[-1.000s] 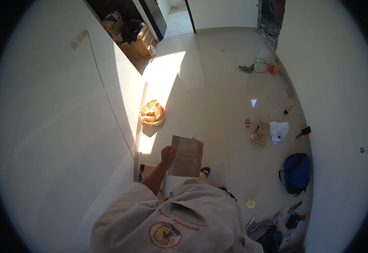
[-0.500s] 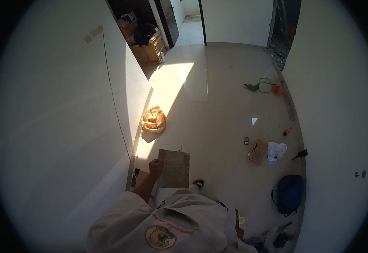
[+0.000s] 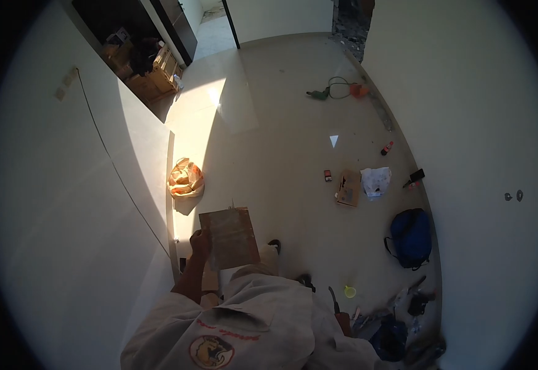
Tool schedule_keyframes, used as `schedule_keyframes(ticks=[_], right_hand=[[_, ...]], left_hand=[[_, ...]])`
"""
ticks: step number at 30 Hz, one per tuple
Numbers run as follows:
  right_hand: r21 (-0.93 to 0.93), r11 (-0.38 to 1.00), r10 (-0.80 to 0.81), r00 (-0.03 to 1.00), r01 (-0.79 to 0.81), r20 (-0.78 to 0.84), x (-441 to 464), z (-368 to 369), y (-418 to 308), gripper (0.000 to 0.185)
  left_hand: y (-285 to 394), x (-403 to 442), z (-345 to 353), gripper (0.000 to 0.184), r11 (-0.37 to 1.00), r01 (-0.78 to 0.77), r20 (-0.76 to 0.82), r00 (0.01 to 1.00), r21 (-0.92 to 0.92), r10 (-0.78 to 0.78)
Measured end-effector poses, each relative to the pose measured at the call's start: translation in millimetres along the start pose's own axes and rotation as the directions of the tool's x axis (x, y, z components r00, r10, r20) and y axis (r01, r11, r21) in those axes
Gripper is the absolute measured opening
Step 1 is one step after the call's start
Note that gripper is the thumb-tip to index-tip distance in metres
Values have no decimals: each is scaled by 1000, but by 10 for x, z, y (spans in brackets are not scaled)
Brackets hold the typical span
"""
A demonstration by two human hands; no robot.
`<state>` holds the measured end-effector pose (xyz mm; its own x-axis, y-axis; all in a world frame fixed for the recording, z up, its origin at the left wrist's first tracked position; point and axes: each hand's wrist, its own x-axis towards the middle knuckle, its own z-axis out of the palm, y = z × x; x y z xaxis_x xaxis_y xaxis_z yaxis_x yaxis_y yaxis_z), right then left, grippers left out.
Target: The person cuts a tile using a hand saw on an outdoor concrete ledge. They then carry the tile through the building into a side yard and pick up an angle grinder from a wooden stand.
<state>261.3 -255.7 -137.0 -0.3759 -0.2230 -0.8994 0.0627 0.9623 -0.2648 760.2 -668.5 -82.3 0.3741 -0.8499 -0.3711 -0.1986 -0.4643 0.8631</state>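
My left hand (image 3: 200, 245) is closed on the left edge of a flat brown rectangular panel (image 3: 230, 239), held up in front of my body. Something thin sticks up past the panel's top edge. Low on the right side, my right hand (image 3: 343, 322) is partly hidden by my shirt; its fingers appear wrapped round a slim dark hand tool (image 3: 335, 301) that points upward. What kind of tool it is, I cannot make out. A cardboard box (image 3: 209, 280) stands on the floor below my left forearm.
Along the left wall lies a plastic bag (image 3: 186, 179). Toward the right wall are an open carton (image 3: 348, 188), a white sheet (image 3: 376, 182), a blue backpack (image 3: 410, 238) and a green corded tool (image 3: 319, 94). A yellow cup (image 3: 349, 291) and dark bags (image 3: 390, 339) lie near my right side.
The view has swung to the right, so the room's contents sit further left and higher. The panel stays in my left hand, slightly tilted now. More of my right hand and its tool shows.
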Motion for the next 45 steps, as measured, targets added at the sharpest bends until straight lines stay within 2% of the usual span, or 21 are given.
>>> schedule_keyframes(ticks=[4, 7, 10, 11, 14, 18, 21, 24, 25, 26, 27, 30, 31, 32, 33, 34, 35, 36, 39, 42, 45], right_hand=[[-25, 999, 25, 998, -27, -50, 43, 49, -239, 30], [84, 996, 16, 995, -7, -102, -127, 73, -566, 31], [77, 996, 50, 990, -40, -130, -340, 137, -1121, 31], [3, 999, 46, 989, -46, -142, -195, 215, -1155, 30], [87, 996, 31, 990, -19, -139, -169, 320, -1573, 29], [-201, 970, -171, 974, 140, -151, 34, 541, -2061, 29], [-294, 914, -339, 925, 281, -171, 248, 732, -2292, 29], [-295, 947, -173, 975, 127, -137, 388, 791, -2703, 33], [-228, 973, 20, 996, -38, -81, 173, 724, -3098, 36], [-194, 979, 41, 996, -57, -84, 185, 717, -3259, 37], [-170, 983, 55, 995, -68, -81, 245, 727, -3352, 39], [-109, 992, 46, 994, -57, -103, 568, 744, -3660, 40], [-116, 989, 86, 995, -91, -53, 755, 739, -3795, 38], [-109, 990, 87, 994, -94, -61, 911, 739, -3970, 37], [-110, 989, 92, 994, -99, -62, 1002, 739, -4163, 36], [-116, 988, 99, 993, -106, -67, 1093, 705, -4305, 35], [-187, 982, 25, 999, -30, -32, 1476, 781, -4237, 31], [-222, 975, 4, 999, -15, -51, 1565, 761, -4478, 31], [-231, 972, 17, 990, -49, -138, 1623, 514, -5584, 29], [-253, 967, 20, 1000, -24, -18, 1774, 186, -6618, 28], [-153, 981, -136, 988, 123, -78, 2106, 2, -7349, 27]], left_hand=[[9, 468, 215, 29, 952, 156, 76, 987, -262, -141], [135, 930, 411, 28, 950, 197, 107, 979, -242, -175], [450, 1336, 595, 27, 944, 204, 170, 972, -257, -164], [595, 1484, 667, 26, 931, 228, 185, 966, -284, -180], [849, 1913, 848, 27, 898, 272, 227, 953, -346, -201], [1077, 2510, 1059, 29, 908, 249, 253, 953, -337, -167], [1280, 2936, 1218, 30, 892, 290, 326, 929, -346, -176], [1471, 3318, 1528, 32, 850, 355, 472, 869, -389, -147], [1596, 3419, 1646, 32, 802, 441, 543, 821, -402, -179], [1747, 3511, 1761, 32, 747, 527, 605, 767, -406, -213], [1917, 3571, 1911, 32, 765, 526, 616, 756, -372, -220], [2217, 3952, 2196, 32, 819, 473, 588, 779, -326, -216], [2250, 4178, 2266, 31, 843, 435, 567, 799, -316, -200], [2184, 4501, 2298, 31, 863, 395, 536, 824, -314, -182], [1985, 4923, 2259, 29, 838, 385, 567, 816, -388, -112], [1990, 5102, 2235, 28, 827, 405, 526, 835, -391, -160], [2081, 5250, 2222, 28, 813, 427, 482, 850, -395, -212], [2230, 5412, 2251, 27, 796, 448, 442, 859, -407, -257], [3273, 5155, 2351, 26, 784, 380, 412, 894, -490, -175], [3124, 5694, 2240, 26, 783, 322, 215, 946, -532, -243], [3147, 5851, 2270, 27, 710, 330, 211, 944, -622, -254]])
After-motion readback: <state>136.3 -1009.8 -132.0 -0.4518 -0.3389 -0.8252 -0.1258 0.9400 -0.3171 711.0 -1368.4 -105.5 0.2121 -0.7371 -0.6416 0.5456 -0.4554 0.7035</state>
